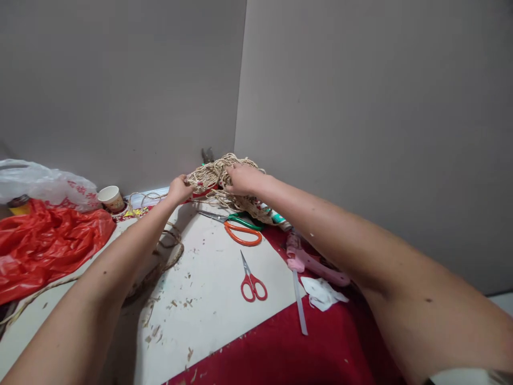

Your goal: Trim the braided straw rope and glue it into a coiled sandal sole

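Both arms reach to the far corner of the table, where a heaped bundle of straw cord [208,175] lies. My left hand [180,190] closes on the bundle's left edge, its thumb and fingers pressed together. On the bundle's right part, my right hand [242,179] curls its fingers into the strands; some fingertips are hidden among them. Just in front of the bundle lie large scissors [242,235] with one green and one orange handle. Nearer to me are small red-handled scissors [254,289].
Under my right arm sits a pink glue gun [308,261] with a glue stick [300,305], beside a crumpled white tissue [323,293]. At left are a red plastic bag [52,240], a white plastic bag [48,182] and a paper cup [111,199]. Grey walls [360,117] meet behind the bundle.
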Motion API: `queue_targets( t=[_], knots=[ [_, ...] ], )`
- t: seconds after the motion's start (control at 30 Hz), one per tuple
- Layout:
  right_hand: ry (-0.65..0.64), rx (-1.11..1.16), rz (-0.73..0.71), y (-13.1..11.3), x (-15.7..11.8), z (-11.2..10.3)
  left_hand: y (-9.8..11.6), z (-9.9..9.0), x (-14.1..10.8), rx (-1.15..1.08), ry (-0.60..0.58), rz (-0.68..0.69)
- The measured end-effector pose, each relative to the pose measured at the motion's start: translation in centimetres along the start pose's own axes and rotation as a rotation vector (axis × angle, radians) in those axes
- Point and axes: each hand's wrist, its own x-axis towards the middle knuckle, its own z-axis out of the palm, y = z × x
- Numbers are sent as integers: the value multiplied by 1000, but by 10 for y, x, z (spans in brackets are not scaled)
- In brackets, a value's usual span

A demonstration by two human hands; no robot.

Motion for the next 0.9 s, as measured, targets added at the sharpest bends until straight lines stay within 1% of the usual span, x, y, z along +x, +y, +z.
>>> queue_targets(
  t=[0.1,0.17,0.23,0.3,0.33,0.4,0.5,0.57,0.63,0.73,0.83,0.9],
  knots=[
    [71,-18,-18,-19,-20,-22,3,-10,-7,49,-62,-15],
    [116,-11,-62,-34,-36,-38,5,-20,-14,81,-85,-15],
    [139,12,-137,-49,-53,-52,5,-32,-23,111,-111,-7],
    [109,49,-234,-65,-69,-59,2,-47,-37,136,-151,2],
    [77,67,-285,-73,-75,-58,-1,-55,-45,146,-176,4],
    [-8,96,-378,-90,-85,-47,-10,-71,-64,159,-224,-2],
    [-116,129,-503,-114,-92,-19,-26,-93,-100,168,-250,-32],
    [-147,156,-601,-129,-94,1,-37,-107,-125,165,-227,-51],
    [-152,175,-675,-142,-94,15,-46,-118,-152,154,-193,-66],
    [-129,186,-712,-154,-91,24,-51,-128,-188,122,-159,-71],
    [-84,206,-690,-154,-86,23,-49,-129,-218,94,-155,-66],
    [-28,243,-650,-149,-81,16,-44,-125,-233,80,-176,-57]
  ],
)
